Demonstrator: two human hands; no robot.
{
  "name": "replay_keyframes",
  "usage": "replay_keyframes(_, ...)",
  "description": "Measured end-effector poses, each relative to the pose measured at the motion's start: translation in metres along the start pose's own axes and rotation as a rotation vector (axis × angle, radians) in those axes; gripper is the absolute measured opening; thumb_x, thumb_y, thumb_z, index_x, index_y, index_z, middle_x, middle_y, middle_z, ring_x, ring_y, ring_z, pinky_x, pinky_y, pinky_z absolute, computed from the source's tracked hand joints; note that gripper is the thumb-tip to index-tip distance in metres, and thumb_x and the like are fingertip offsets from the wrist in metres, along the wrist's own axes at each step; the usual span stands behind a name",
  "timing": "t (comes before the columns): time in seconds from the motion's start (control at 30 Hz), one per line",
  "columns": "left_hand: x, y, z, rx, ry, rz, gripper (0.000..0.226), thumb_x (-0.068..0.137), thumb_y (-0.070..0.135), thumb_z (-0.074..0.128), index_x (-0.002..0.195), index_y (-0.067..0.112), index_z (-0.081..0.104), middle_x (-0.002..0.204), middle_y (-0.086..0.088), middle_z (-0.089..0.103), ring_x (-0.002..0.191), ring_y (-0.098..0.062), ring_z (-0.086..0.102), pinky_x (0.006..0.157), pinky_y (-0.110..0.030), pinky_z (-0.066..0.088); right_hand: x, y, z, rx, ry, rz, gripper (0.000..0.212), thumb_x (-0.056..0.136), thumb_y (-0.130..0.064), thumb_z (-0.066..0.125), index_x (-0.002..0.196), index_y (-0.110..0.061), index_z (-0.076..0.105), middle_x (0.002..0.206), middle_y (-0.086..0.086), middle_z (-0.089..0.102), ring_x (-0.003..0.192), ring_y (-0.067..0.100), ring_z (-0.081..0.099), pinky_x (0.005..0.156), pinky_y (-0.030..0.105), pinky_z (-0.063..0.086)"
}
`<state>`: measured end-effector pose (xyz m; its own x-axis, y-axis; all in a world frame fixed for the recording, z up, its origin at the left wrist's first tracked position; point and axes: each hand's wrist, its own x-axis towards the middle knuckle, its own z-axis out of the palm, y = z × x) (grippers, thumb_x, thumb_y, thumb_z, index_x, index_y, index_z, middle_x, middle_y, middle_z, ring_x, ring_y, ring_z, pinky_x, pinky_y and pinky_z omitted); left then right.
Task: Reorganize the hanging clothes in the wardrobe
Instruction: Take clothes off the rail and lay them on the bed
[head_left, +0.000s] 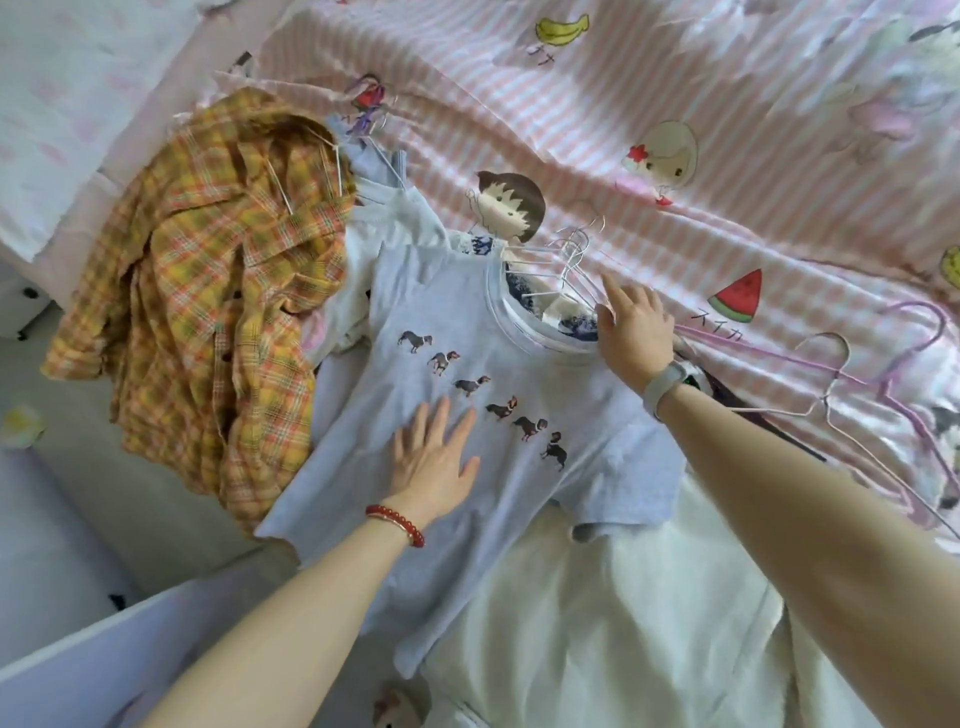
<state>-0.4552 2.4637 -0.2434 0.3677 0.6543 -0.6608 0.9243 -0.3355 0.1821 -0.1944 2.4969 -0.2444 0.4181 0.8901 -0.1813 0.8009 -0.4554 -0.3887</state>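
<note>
T-shirt (498, 332) flat on bed; left hand (434, 457) fingers spread pressing; right hand (636, 327) at collar, fingers straight.

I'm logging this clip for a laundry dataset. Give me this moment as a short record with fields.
surface: bed with pink striped sheet
top garment: pale blue T-shirt with dog prints, lying flat
left hand: flat on the shirt's front
right hand: at the collar, beside white wire hangers
other clothes: yellow plaid shirt on the left
loose hangers: purple hanger on the right
</note>
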Motion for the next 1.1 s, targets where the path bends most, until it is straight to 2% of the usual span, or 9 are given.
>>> replay_keyframes(0.1,0.002,-0.003,0.010,0.054,0.013,-0.009,0.061,0.096,0.040,0.034,0.147,0.032,0.003,0.156,-0.002,-0.010,0.142,-0.024,-0.013,0.114,-0.048,0.000,-0.014,0.001,0.014,-0.094,-0.099,-0.007,0.046,0.094,-0.019,0.036,0.140,-0.013,0.030,0.145,0.012,0.034,0.134,0.030,0.027,0.108,0.049,0.024)
replay_keyframes(0.2,0.004,-0.004,0.000,-0.054,0.079,-0.005,0.057,0.095,0.035,0.037,0.147,0.028,0.014,0.157,0.000,0.003,0.143,-0.022,-0.001,0.114,-0.044,0.008,-0.027,-0.012,0.022,-0.128,-0.156,-0.036,0.049,0.096,-0.021,0.034,0.143,-0.013,0.024,0.151,0.011,0.023,0.140,0.029,0.016,0.113,0.050,0.014)
replay_keyframes(0.33,-0.007,-0.014,-0.027,-0.197,0.240,0.021,0.050,0.095,0.026,0.041,0.143,0.021,0.029,0.153,-0.005,0.022,0.138,-0.022,0.023,0.110,-0.039,0.024,-0.039,-0.051,0.024,-0.112,-0.155,-0.118,0.049,0.095,-0.021,0.034,0.142,-0.012,0.024,0.150,0.012,0.024,0.140,0.029,0.016,0.112,0.052,0.014)
replay_keyframes(0.5,-0.056,-0.064,-0.060,-0.243,0.538,-0.078,0.044,0.093,0.019,0.046,0.137,0.017,0.042,0.146,-0.007,0.035,0.132,-0.027,0.034,0.108,-0.042,0.023,-0.069,-0.136,0.025,-0.115,-0.108,-0.301,0.048,0.095,-0.026,0.034,0.140,-0.011,0.028,0.146,0.010,0.033,0.139,0.028,0.020,0.111,0.053,0.008)
replay_keyframes(0.63,-0.133,-0.129,-0.064,-0.183,0.739,-0.264,0.042,0.086,0.015,0.056,0.128,0.013,0.054,0.136,-0.010,0.049,0.127,-0.028,0.043,0.105,-0.051,0.028,-0.116,-0.222,0.027,-0.093,-0.157,-0.505,0.049,0.096,-0.029,0.030,0.142,-0.013,0.025,0.148,0.007,0.030,0.140,0.025,0.017,0.112,0.052,0.005)
replay_keyframes(0.8,-0.259,-0.203,-0.023,-0.217,0.751,-0.618,0.042,0.089,0.025,0.055,0.129,0.014,0.053,0.139,-0.010,0.047,0.132,-0.027,0.037,0.108,-0.054,0.018,-0.212,-0.323,0.038,-0.095,-0.293,-0.831,0.051,0.096,-0.032,0.027,0.144,-0.018,0.020,0.151,0.003,0.025,0.141,0.021,0.012,0.113,0.049,0.006)
replay_keyframes(0.9,-0.339,-0.236,0.009,-0.251,0.809,-0.813,0.044,0.087,0.033,0.044,0.122,0.011,0.059,0.131,-0.012,0.054,0.126,-0.031,0.045,0.104,-0.058,0.021,-0.284,-0.373,0.052,-0.122,-0.359,-1.042,0.049,0.096,-0.033,0.029,0.143,-0.020,0.025,0.149,-0.001,0.028,0.140,0.017,0.016,0.112,0.042,0.011)
replay_keyframes(1.0,-0.420,-0.268,0.044,-0.271,0.855,-0.979,0.056,0.085,0.041,0.029,0.120,0.011,0.061,0.127,-0.012,0.057,0.122,-0.033,0.049,0.101,-0.062,0.024,-0.359,-0.422,0.066,-0.119,-0.408,-1.283,0.046,0.095,-0.032,0.032,0.139,-0.019,0.033,0.143,0.002,0.037,0.136,0.018,0.026,0.110,0.036,0.016)
replay_keyframes(1.1,-0.504,-0.298,0.081,-0.262,0.953,-1.149,0.053,0.084,0.040,0.032,0.115,0.011,0.064,0.122,-0.013,0.060,0.116,-0.035,0.054,0.095,-0.065,0.029,-0.437,-0.474,0.080,-0.098,-0.448,-1.493,0.046,0.096,-0.033,0.033,0.140,-0.018,0.033,0.144,0.002,0.038,0.136,0.017,0.027,0.110,0.032,0.017)
